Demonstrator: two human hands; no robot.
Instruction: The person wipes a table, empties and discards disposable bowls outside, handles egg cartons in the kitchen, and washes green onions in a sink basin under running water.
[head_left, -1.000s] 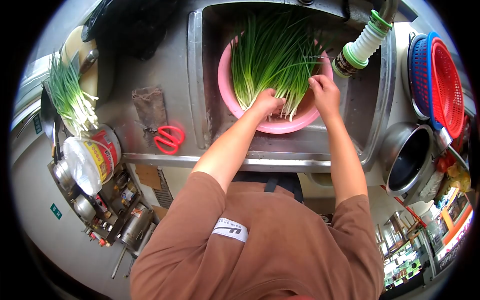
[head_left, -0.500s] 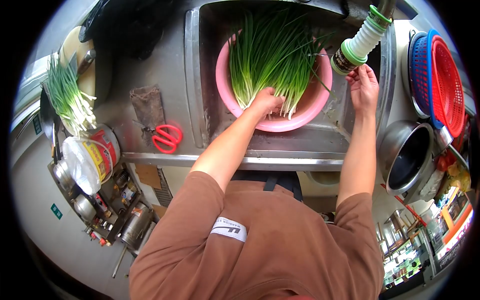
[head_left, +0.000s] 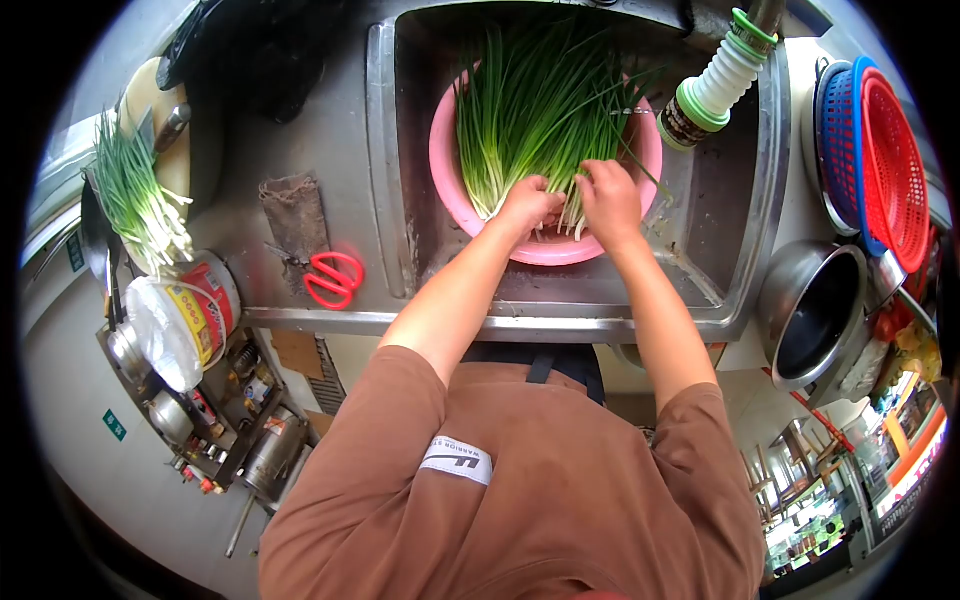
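A thick bunch of spring onions [head_left: 540,110] lies in a pink basin [head_left: 447,185] inside the steel sink, green tops pointing away from me and white ends toward me. My left hand [head_left: 530,205] is closed around some of the white ends near the basin's front rim. Beside it, my right hand [head_left: 610,200] has its fingers bent and pinched on the stalks at the right of the bunch. The fingertips of both hands are partly hidden among the stalks.
A white-and-green tap extension [head_left: 715,95] hangs over the sink's right side. Red-handled scissors [head_left: 335,280] and a brown cloth [head_left: 295,215] lie on the left counter. More spring onions [head_left: 145,200] rest farther left. Red and blue baskets [head_left: 890,170] and a steel pot [head_left: 815,315] stand right.
My right hand has moved left and down from the tap extension to the spring onions in the basin. My left hand stays at the white ends.
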